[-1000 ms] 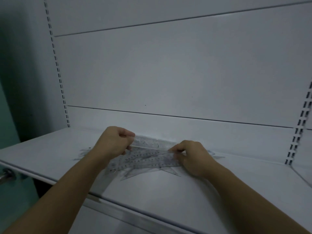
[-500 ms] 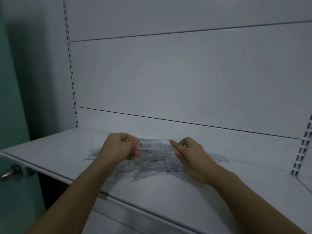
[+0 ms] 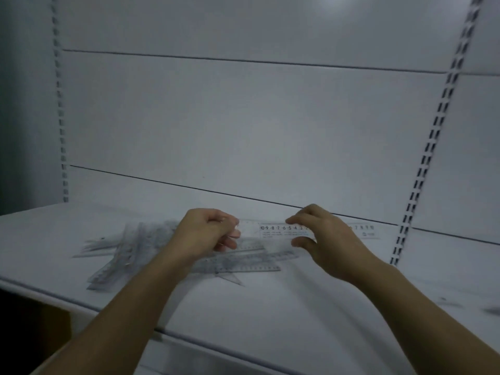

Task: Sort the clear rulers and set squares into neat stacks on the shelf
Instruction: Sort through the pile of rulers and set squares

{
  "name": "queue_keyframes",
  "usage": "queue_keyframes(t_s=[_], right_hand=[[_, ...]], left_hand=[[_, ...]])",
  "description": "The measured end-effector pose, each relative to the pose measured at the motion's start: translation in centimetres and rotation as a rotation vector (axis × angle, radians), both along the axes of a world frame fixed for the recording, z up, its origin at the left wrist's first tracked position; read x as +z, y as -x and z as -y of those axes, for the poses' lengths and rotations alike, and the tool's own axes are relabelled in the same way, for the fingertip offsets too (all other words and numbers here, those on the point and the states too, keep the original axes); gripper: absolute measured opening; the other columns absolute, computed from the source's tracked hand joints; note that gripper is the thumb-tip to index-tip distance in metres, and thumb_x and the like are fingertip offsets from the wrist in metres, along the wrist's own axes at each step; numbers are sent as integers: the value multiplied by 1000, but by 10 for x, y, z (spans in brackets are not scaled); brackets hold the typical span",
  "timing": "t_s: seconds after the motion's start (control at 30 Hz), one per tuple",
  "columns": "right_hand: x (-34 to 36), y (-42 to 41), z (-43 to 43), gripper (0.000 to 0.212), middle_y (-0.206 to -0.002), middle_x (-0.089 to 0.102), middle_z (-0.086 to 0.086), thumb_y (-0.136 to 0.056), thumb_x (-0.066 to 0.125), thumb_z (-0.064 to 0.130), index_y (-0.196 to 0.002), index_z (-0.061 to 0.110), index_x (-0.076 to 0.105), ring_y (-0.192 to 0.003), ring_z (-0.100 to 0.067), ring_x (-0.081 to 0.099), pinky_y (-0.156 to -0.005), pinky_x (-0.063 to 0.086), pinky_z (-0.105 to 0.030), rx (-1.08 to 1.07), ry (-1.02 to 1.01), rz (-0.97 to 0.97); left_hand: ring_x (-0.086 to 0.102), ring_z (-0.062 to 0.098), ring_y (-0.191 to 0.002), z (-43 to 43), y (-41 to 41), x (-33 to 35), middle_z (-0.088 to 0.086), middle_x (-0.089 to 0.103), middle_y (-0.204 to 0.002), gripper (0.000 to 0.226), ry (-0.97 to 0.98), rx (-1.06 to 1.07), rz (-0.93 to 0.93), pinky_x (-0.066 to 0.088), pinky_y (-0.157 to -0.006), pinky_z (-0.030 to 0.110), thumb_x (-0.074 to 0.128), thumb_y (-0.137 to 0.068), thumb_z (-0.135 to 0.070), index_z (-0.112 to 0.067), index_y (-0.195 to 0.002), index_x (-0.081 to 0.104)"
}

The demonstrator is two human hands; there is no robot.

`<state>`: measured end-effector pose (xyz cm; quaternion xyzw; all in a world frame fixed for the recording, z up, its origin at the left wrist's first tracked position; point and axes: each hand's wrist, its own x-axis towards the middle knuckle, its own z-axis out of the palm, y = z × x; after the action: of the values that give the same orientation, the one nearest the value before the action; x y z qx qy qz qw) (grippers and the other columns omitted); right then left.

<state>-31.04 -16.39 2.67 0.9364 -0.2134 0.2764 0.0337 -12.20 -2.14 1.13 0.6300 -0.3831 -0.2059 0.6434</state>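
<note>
Big white panelled back wall (image 3: 243, 125) fills upper frame, w/ slotted uprights (image 3: 433, 136) at either side. Below it the white metal shelf (image 3: 270, 315) runs across mid frame. Loose pile of clear plastic rulers and set squares (image 3: 146, 250) sprawls centre-left on it, unsorted. Person's left hand (image 3: 208, 234), fingers curled, grips left end of one clear numbered ruler (image 3: 273, 230). The right hand (image 3: 327, 239) pinches it across its width, forefinger on top edge, thumb under. Ruler's long axis runs left-right, approx parallel to back wall, just above pile's right end, far end showing past right hand. Bare shelf lies frame right, so right hand is nearer any drop spot. Prob. a sideways carry, axis kept as is.
</note>
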Motion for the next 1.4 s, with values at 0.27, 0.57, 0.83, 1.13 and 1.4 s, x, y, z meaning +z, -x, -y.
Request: queue_keyframes(t_s=[0.27, 0.57, 0.83, 1.13, 1.4], right_hand=[[12, 159, 55, 42, -122, 55, 7, -88, 68, 21, -129, 23, 58, -109, -11, 51, -91, 38, -20, -232, -1, 0], [7, 387, 142, 40, -122, 59, 5, -88, 66, 10, -125, 22, 60, -108, -16, 54, -83, 37, -21, -563, -92, -30], [-9, 521, 200, 39, -119, 64, -1, -86, 68, 7, -121, 21, 64, -104, -17, 59, -89, 48, -29, -710, -197, -45], [-32, 501, 259, 40, -118, 66, 1, -83, 61, 4, -116, 26, 68, -107, -20, 59, -93, 47, -31, -502, -302, -341], [-12, 526, 248, 11, -92, 72, 13, -82, 72, 32, -93, 31, 75, -82, 1, 62, -79, 47, -18, -434, -345, 17]], left_hand=[[58, 12, -65, 83, 121, 23, 9, 75, -84, 10, -83, -276, 98, 40, -55, 22, 65, -86, -9, -5, -92, 71], [67, 17, -66, 195, 281, 26, 18, 72, -85, 12, -211, -449, 213, 55, -56, 22, 69, -81, 2, -1, -92, 71], [65, 18, -68, 271, 384, 18, 18, 70, -89, 17, -103, -349, 199, 56, -55, 18, 65, -83, 5, -9, -91, 71], [63, 11, -63, 313, 449, 1, 12, 70, -84, 19, -26, -369, 33, 55, -57, 17, 63, -85, 4, -5, -101, 69], [66, 12, -67, 332, 463, -30, 9, 72, -83, 17, -105, -364, 35, 54, -59, 20, 65, -86, 0, -7, -100, 71]])
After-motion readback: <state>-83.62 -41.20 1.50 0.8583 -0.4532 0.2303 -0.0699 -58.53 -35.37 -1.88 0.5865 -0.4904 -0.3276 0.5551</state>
